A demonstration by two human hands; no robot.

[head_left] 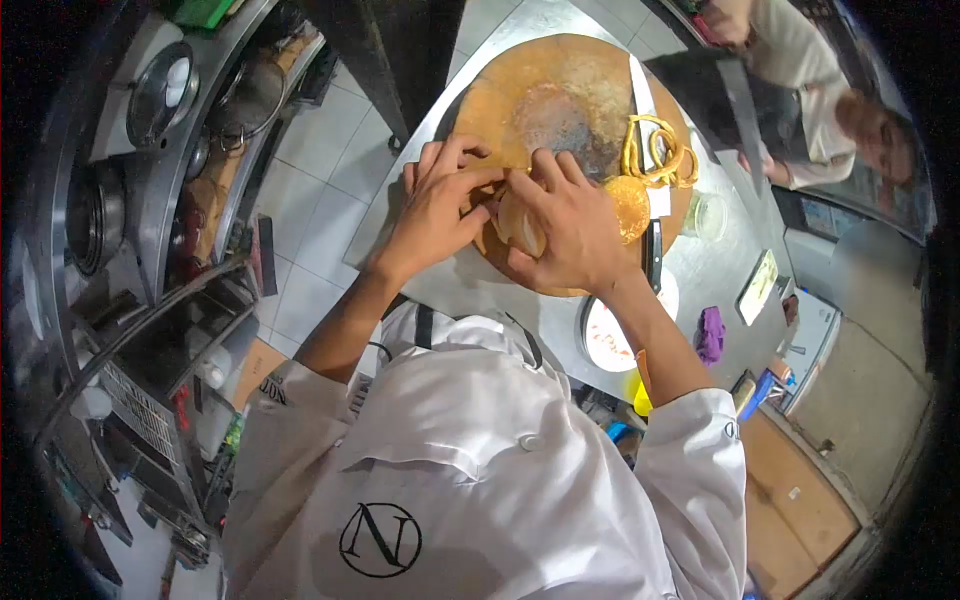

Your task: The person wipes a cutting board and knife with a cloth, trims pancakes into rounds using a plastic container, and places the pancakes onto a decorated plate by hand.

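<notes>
On the round wooden board (490, 90), a pale bun (520, 226) sits between my hands, with something darker beside it that my fingers partly hide. My left hand (438, 205) curls in from the left, fingertips against the bun's far left side. From the right, my right hand (575, 222) grips the bun, its thumb at the near edge and its fingers over the top. Just right of that hand lies a toasted golden bun half (628, 208). Several fried onion rings (655, 155) rest beyond it, partly over a knife (643, 95) with a black handle.
The board stands on a steel table (440, 275). A white plate (612, 335), a glass jar (708, 215), a purple cloth (710, 335) and a tray (758, 287) are on the right. Another person's sleeve (800, 45) shows at upper right. Shelves with pans (248, 97) stand left.
</notes>
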